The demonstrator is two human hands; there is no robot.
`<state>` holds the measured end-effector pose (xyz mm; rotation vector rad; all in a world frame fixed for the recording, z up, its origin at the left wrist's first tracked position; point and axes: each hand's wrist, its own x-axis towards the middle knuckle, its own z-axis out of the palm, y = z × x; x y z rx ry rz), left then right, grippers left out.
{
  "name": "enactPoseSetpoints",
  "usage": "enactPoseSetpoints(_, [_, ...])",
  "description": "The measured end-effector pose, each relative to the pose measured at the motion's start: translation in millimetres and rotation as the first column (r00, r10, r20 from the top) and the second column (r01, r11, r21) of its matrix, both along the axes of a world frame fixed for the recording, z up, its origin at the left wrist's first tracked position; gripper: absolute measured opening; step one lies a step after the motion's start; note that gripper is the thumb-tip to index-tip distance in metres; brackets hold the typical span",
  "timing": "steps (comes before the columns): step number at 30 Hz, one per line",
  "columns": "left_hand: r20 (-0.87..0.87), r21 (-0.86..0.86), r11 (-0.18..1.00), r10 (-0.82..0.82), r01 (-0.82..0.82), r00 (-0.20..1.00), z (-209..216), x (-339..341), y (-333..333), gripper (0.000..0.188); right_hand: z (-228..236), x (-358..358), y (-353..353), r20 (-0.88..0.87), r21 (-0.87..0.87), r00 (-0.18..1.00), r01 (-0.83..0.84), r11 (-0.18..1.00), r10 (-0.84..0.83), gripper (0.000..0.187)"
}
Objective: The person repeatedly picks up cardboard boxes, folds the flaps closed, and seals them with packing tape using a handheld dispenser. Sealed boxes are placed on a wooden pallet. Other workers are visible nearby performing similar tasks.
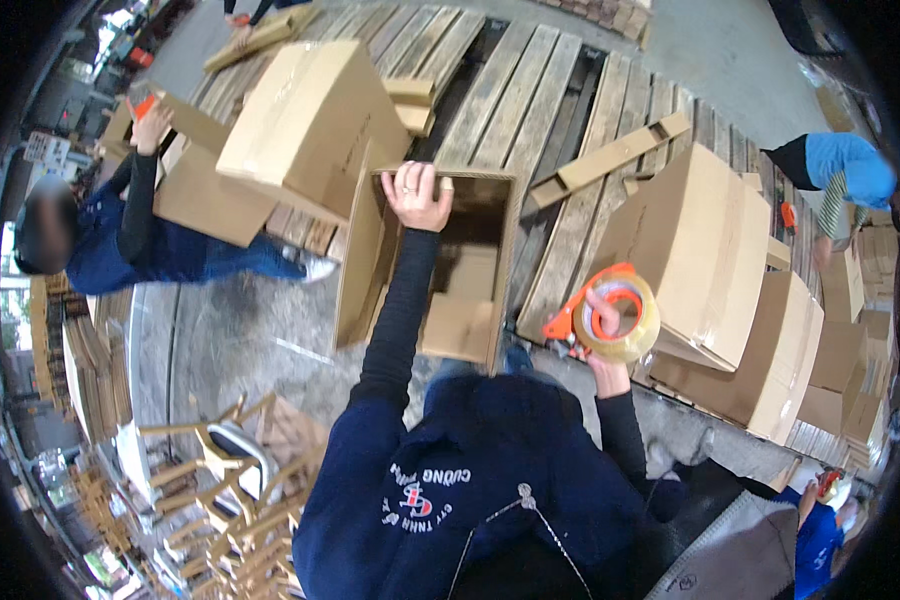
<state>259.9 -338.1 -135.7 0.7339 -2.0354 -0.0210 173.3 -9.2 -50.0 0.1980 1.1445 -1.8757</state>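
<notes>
An open cardboard box [503, 262] stands in front of me, with its inside showing and a flap [356, 275] folded out on its left. The fingers of my left hand [417, 198] are curled over the box's far edge. To the right of the box, my right hand [610, 376] grips an orange tape dispenser [562, 324] carrying a thick roll of clear tape [644, 318]. One finger pokes through the roll's core. The dispenser is held apart from the box, close to a taped carton [685, 255].
Wooden pallets [505, 95] lie beyond the box. Another closed carton [305, 120] sits at far left, near a co-worker [150, 230] holding an orange tool. A long cardboard piece [610, 160] rests on the slats. Wooden chair frames [225, 480] crowd the lower left. Another person [845, 165] bends at right.
</notes>
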Motion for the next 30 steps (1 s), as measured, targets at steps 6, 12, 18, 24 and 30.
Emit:
enactPoseSetpoints(6, [0.273,0.299,0.953,-0.038,-0.047,0.961,-4.4,47.6,34.9,0.053,-12.4,-24.0,7.6,0.017,-0.130,0.999,-0.031,0.991,0.034,0.028])
enactPoseSetpoints(12, [0.297,0.357,0.909,-0.327,0.213,0.897,148.9,113.4,59.9,0.026,-16.7,-34.4,-20.4,0.092,-0.355,0.976,-0.152,0.922,0.196,0.025])
enactPoseSetpoints(18, [-0.266,0.735,0.600,-0.172,0.315,0.949,119.5,157.7,-28.8,0.058,-16.0,-35.6,-64.9,-0.083,-0.368,0.942,-0.331,0.869,0.324,0.023])
enactPoseSetpoints(24, [0.104,0.893,0.450,-0.270,0.030,0.957,-67.3,134.6,0.1,0.065,-14.1,10.3,-116.1,-0.363,0.197,0.819,-0.398,0.896,0.444,0.028])
enactPoseSetpoints(30, [-0.545,0.765,0.256,-0.231,0.591,0.806,-11.2,117.3,-1.2,0.072,-43.2,53.3,-148.3,-0.430,0.428,0.647,-0.468,0.773,0.630,0.016])
